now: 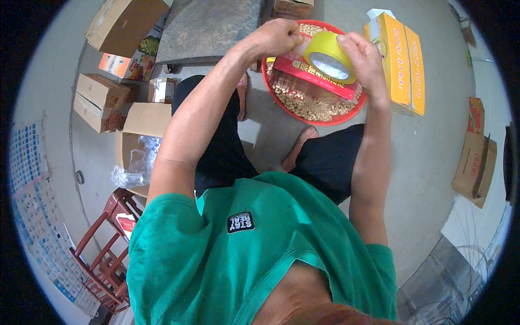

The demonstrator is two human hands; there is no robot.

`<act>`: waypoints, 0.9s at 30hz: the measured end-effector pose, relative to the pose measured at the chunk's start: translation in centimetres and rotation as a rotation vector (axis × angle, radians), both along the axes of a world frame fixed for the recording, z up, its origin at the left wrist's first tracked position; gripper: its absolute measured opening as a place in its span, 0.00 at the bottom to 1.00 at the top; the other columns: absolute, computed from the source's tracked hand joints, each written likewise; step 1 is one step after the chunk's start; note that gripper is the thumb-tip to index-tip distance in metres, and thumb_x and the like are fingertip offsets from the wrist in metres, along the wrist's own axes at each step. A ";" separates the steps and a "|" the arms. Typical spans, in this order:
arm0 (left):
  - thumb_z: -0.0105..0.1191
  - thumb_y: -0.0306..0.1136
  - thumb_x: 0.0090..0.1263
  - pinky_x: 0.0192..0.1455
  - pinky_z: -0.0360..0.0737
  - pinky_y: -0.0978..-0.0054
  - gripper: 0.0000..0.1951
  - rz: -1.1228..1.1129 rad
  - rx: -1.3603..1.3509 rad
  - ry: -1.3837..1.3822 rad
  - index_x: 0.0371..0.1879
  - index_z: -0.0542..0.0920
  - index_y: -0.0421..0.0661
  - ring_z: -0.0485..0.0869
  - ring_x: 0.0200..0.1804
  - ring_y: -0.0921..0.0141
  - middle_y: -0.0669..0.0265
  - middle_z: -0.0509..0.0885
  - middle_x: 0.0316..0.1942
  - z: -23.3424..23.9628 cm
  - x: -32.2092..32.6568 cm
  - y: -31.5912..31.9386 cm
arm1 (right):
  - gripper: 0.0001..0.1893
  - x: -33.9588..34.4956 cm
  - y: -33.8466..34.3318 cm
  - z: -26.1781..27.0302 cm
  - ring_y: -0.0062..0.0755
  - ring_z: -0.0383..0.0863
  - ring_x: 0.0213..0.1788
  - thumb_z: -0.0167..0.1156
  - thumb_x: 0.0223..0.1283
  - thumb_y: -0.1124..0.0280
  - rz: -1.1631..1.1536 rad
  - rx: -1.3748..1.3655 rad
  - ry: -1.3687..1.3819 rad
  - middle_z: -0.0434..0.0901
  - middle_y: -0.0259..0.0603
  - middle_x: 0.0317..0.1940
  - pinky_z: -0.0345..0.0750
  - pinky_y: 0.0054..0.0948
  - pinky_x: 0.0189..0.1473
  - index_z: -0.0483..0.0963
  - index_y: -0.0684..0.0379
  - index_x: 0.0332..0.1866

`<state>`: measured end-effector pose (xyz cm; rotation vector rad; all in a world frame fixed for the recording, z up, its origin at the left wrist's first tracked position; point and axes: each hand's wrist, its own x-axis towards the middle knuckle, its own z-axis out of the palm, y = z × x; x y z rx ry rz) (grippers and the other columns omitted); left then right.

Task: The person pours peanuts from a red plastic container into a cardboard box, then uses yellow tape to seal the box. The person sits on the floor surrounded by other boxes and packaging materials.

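My right hand grips a roll of yellow-tinted packing tape, thumb on its upper edge. To the left of the roll, my left hand is closed, its fingers pinching what looks like the tape's free end. Below both hands a red box with yellow lettering lies across a round red basin. Its near side looks see-through. Unshelled peanuts fill the basin around and under the box. The tape roll hides part of the box's top.
A yellow carton stands right of the basin. A dark low platform is at the back left. Several cardboard boxes line the left side, near an open box with plastic wrap and a reddish wooden chair. Flattened cardboard leans at right.
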<state>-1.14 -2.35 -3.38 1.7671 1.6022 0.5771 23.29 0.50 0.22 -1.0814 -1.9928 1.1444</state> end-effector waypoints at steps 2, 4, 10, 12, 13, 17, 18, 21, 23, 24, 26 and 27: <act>0.61 0.44 0.74 0.44 0.83 0.59 0.14 0.003 -0.001 0.004 0.39 0.85 0.44 0.88 0.39 0.62 0.55 0.89 0.36 0.1 0.0 -0.2 | 0.20 0.1 0.3 -0.2 0.17 0.76 0.33 0.59 0.74 0.54 0.006 -0.004 -0.021 0.79 0.31 0.26 0.75 0.28 0.36 0.81 0.64 0.39; 0.61 0.44 0.74 0.44 0.83 0.59 0.14 0.008 -0.014 -0.001 0.39 0.86 0.44 0.88 0.40 0.60 0.54 0.89 0.36 0.1 0.0 -0.3 | 0.21 0.0 0.3 -0.2 0.18 0.76 0.32 0.59 0.74 0.53 0.011 0.004 -0.042 0.80 0.32 0.26 0.75 0.29 0.36 0.81 0.64 0.38; 0.58 0.43 0.77 0.42 0.81 0.63 0.15 0.014 0.014 0.019 0.40 0.84 0.41 0.86 0.37 0.66 0.59 0.88 0.33 -0.9 0.1 -0.4 | 0.22 -0.9 0.1 -0.1 0.20 0.77 0.32 0.60 0.72 0.52 -0.006 0.013 -0.090 0.79 0.34 0.25 0.75 0.30 0.36 0.81 0.65 0.35; 0.57 0.42 0.77 0.43 0.82 0.63 0.14 0.015 0.006 0.013 0.40 0.84 0.41 0.86 0.38 0.66 0.59 0.88 0.34 -1.1 0.0 -0.4 | 0.22 -1.1 -0.1 0.1 0.21 0.77 0.31 0.60 0.72 0.52 -0.006 0.009 -0.074 0.79 0.35 0.25 0.75 0.30 0.36 0.81 0.65 0.35; 0.57 0.42 0.77 0.43 0.82 0.63 0.14 0.015 0.001 0.010 0.40 0.84 0.41 0.87 0.38 0.66 0.58 0.89 0.34 -1.2 0.0 -0.4 | 0.22 -1.2 0.0 0.2 0.21 0.77 0.31 0.60 0.72 0.52 -0.006 0.011 -0.092 0.80 0.35 0.25 0.75 0.31 0.36 0.81 0.65 0.35; 0.57 0.41 0.76 0.44 0.83 0.63 0.14 0.019 -0.028 0.005 0.40 0.84 0.41 0.87 0.39 0.65 0.58 0.89 0.35 -1.6 0.0 -0.2 | 0.22 -1.4 -0.1 0.3 0.22 0.79 0.32 0.60 0.71 0.52 -0.003 0.027 -0.121 0.81 0.36 0.26 0.76 0.32 0.37 0.81 0.65 0.36; 0.57 0.41 0.76 0.44 0.83 0.63 0.14 0.015 -0.031 0.006 0.40 0.84 0.41 0.88 0.40 0.65 0.58 0.89 0.35 -1.7 0.0 -0.1 | 0.22 -1.5 0.0 0.3 0.23 0.79 0.32 0.60 0.71 0.52 -0.002 0.032 -0.119 0.82 0.37 0.26 0.76 0.32 0.38 0.81 0.65 0.37; 0.57 0.41 0.75 0.45 0.83 0.62 0.14 0.006 -0.011 0.029 0.40 0.84 0.41 0.88 0.40 0.64 0.57 0.90 0.35 -2.1 0.1 0.1 | 0.22 -1.4 0.3 0.1 0.24 0.80 0.34 0.60 0.71 0.52 0.000 0.033 -0.184 0.83 0.39 0.28 0.77 0.33 0.39 0.82 0.65 0.38; 0.57 0.41 0.74 0.45 0.83 0.62 0.13 0.011 -0.012 0.034 0.39 0.84 0.41 0.89 0.40 0.62 0.57 0.90 0.35 -2.4 0.2 0.1 | 0.22 -1.6 0.2 0.2 0.25 0.81 0.34 0.60 0.71 0.52 -0.002 0.023 -0.190 0.83 0.39 0.28 0.77 0.33 0.40 0.82 0.65 0.38; 0.58 0.40 0.73 0.45 0.83 0.61 0.13 0.017 -0.024 0.027 0.39 0.84 0.41 0.89 0.40 0.62 0.57 0.90 0.35 -2.4 0.3 0.1 | 0.22 -1.7 0.1 0.3 0.26 0.81 0.34 0.60 0.71 0.52 -0.004 0.019 -0.193 0.83 0.39 0.29 0.77 0.33 0.40 0.82 0.65 0.38; 0.58 0.40 0.72 0.45 0.83 0.61 0.13 0.020 -0.025 0.037 0.39 0.84 0.42 0.89 0.40 0.61 0.56 0.90 0.35 -2.5 0.4 0.1 | 0.22 -1.6 0.3 0.0 0.27 0.82 0.34 0.60 0.70 0.52 0.008 0.041 -0.188 0.83 0.40 0.29 0.78 0.34 0.40 0.82 0.65 0.39; 0.58 0.40 0.72 0.45 0.83 0.60 0.13 0.018 -0.015 0.055 0.39 0.84 0.42 0.89 0.40 0.60 0.56 0.90 0.35 -2.6 0.3 0.2 | 0.22 -1.6 0.4 -0.1 0.28 0.82 0.34 0.60 0.70 0.51 0.015 0.052 -0.185 0.84 0.41 0.29 0.78 0.34 0.40 0.82 0.65 0.39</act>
